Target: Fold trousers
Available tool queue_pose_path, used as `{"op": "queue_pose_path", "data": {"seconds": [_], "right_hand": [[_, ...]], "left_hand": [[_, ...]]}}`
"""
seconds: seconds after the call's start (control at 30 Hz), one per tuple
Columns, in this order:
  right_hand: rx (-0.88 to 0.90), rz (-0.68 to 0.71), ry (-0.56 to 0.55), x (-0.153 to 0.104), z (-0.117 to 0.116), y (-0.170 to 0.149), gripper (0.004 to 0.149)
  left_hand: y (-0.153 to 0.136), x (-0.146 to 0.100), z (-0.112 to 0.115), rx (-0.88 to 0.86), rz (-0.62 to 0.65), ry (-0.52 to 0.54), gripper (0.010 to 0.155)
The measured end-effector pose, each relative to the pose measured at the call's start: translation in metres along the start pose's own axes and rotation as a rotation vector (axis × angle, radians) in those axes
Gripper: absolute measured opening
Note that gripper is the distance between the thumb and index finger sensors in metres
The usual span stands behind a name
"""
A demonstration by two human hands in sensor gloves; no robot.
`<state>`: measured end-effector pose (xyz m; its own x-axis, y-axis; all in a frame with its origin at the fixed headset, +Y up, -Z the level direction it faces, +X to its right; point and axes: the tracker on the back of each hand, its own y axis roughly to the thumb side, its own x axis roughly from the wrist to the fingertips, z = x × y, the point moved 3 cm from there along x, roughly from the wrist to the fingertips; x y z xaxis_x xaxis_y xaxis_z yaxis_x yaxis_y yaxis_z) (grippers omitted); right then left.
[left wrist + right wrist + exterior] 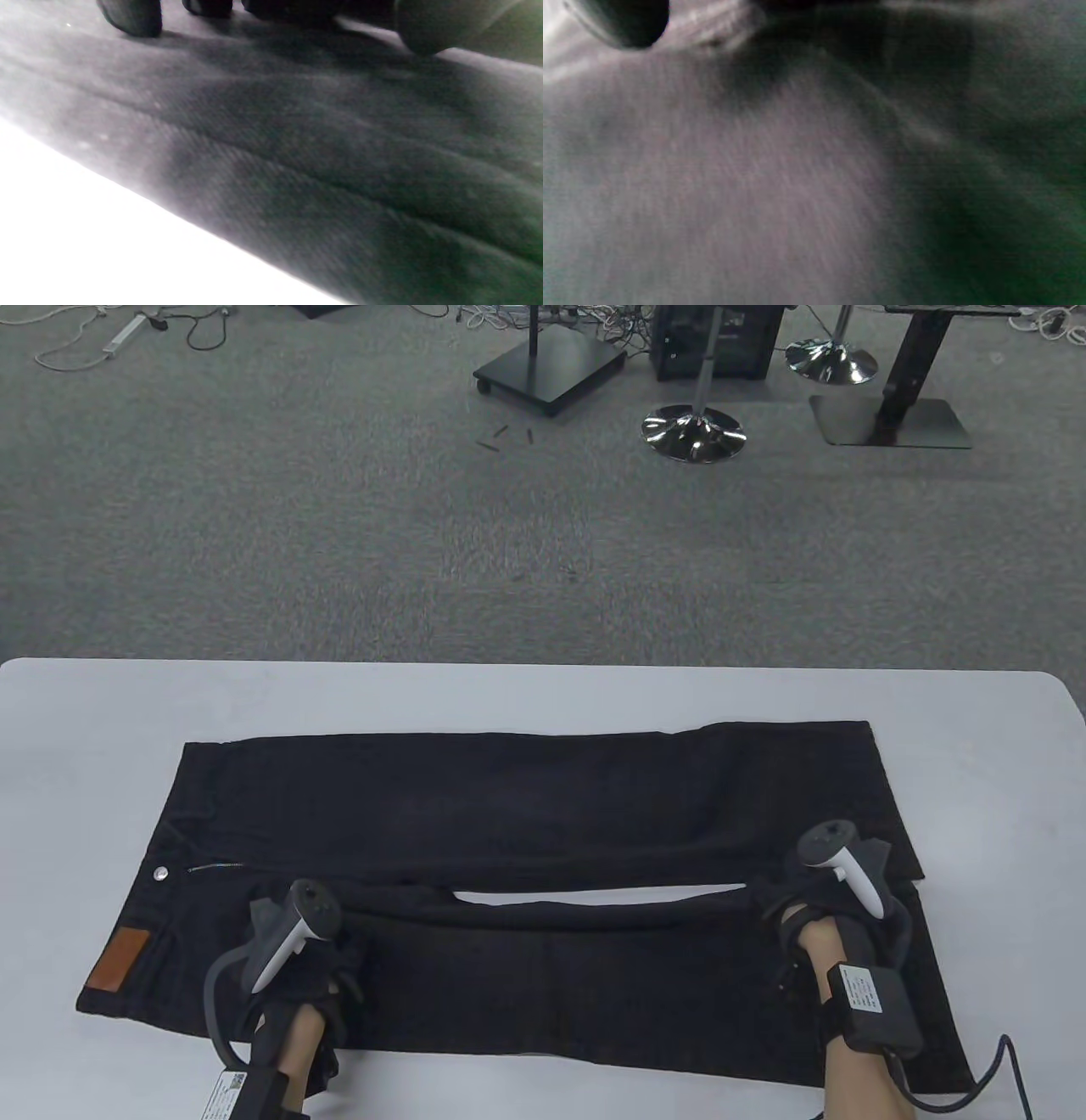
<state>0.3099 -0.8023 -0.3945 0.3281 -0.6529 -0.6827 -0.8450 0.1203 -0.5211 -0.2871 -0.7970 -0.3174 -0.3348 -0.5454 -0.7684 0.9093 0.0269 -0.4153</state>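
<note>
Black trousers (543,806) lie flat on the white table (543,691), waist at the left with a brown patch (117,957), legs running right. A thin strip of table (594,895) shows between the two legs. My left hand (318,946) rests on the near leg close to the crotch. In the left wrist view its fingertips (131,17) touch the dark cloth (322,169) with the thumb (424,25) apart. My right hand (806,903) rests on the near leg by the hem. The right wrist view shows blurred cloth (780,178) and one fingertip (623,21); the grip is hidden.
The table's near edge runs just below the trousers, shown bright in the left wrist view (85,237). Beyond the far edge is grey carpet with stool bases (693,432), a black stand (550,369) and cables.
</note>
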Motion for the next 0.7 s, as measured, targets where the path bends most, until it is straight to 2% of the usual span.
{"op": "queue_pose_path", "data": {"seconds": [0.1, 0.37, 0.7], "right_hand": [[0.006, 0.018, 0.004, 0.005, -0.006, 0.0, 0.084], [0.076, 0.036, -0.175, 0.023, -0.007, 0.026, 0.075], [0.004, -0.009, -0.237, 0.02, -0.001, 0.032, 0.075]], "left_hand": [[0.001, 0.0, 0.0, 0.007, -0.009, -0.001, 0.084], [-0.015, 0.001, -0.001, -0.031, -0.074, 0.0, 0.085], [-0.019, -0.002, -0.002, -0.024, -0.064, 0.014, 0.085]]}}
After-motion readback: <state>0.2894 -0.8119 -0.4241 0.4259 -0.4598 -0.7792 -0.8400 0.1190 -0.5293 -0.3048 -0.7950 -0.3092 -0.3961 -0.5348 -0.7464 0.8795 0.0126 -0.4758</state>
